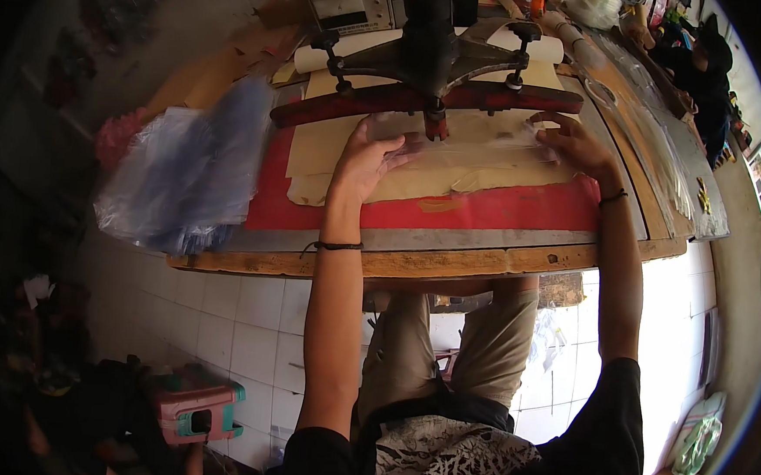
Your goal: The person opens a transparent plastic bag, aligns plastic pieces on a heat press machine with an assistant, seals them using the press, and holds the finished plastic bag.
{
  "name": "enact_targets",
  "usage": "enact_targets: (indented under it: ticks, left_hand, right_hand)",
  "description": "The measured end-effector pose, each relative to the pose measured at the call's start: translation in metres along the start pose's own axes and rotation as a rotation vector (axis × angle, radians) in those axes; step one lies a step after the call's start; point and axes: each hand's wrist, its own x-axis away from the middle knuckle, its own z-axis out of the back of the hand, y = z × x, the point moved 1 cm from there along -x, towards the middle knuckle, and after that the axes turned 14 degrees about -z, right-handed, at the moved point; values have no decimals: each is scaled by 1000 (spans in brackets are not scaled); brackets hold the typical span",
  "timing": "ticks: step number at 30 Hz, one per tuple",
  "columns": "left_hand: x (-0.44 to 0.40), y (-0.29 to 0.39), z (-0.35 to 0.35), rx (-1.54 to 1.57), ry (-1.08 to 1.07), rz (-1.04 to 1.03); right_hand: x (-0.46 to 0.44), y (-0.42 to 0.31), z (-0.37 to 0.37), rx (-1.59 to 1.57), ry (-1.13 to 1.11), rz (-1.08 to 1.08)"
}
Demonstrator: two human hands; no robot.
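Clear plastic film (483, 148) lies in the upper middle of the frame, spread between the left hand (370, 157) and the right hand (575, 145), just above crumpled brown paper (383, 191). Holding it from both sides probably serves to stop so limp a material from folding. On the right, thumb and fingers look clamped on the film's edge; on the left the thumb lies out toward the middle, and blur and glare mean I cannot tell whether its fingers are pinching or merely supporting. Brown paper overlies a red sheet (495, 217), likely as a smooth backing, and a strip of red shows along its lower side. Beyond, a dark metal frame (487, 59) carries a curved red bar (528, 98) across the upper middle; it limits lifting there, and its central fitting comes down between the hands. Toward the lower middle the way is freer, as far as the worn wooden edge of the bench (449, 262). At left, a loose pile of plastic bags (175, 177) overhangs that edge, probably set within reach yet narrowing sideways room for the left forearm; at right, long clear strips (656, 154) lie beyond the right wrist.
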Motion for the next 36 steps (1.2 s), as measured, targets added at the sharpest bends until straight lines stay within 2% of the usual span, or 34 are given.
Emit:
enact_targets:
  ticks: [5,7,10,13,16,19,26,28,31,34,36]
  left_hand:
    - [-13,-13,15,-69,41,2]
    - [-13,-10,10,-125,74,-32]
    - [-15,-5,6,-401,107,-145]
    - [-12,4,6,-651,172,-47]
    - [-13,5,20,-465,105,13]
    - [-10,0,25,-372,172,-47]
    - [-15,-14,33,-643,186,-240]
    - [-17,-15,32,-666,200,-260]
    - [-14,-10,30,-835,157,-240]
    - [-9,-7,29,-823,32,-258]
    - [-21,-25,46,-918,1,-382]
  right_hand:
    - [-12,9,-3,37,153,72]
    - [-17,14,-3,-28,126,65]
    - [-17,11,-6,-95,147,42]
    - [-15,12,-5,-31,124,102]
    - [-15,12,-8,-43,100,179]
    - [-12,9,-10,11,129,160]
    - [-15,3,-20,149,320,93]
    - [-13,1,-25,82,334,84]
    - [-16,5,-24,48,362,93]
    - [-26,14,-20,151,449,130]
    - [-27,18,-20,154,472,144]
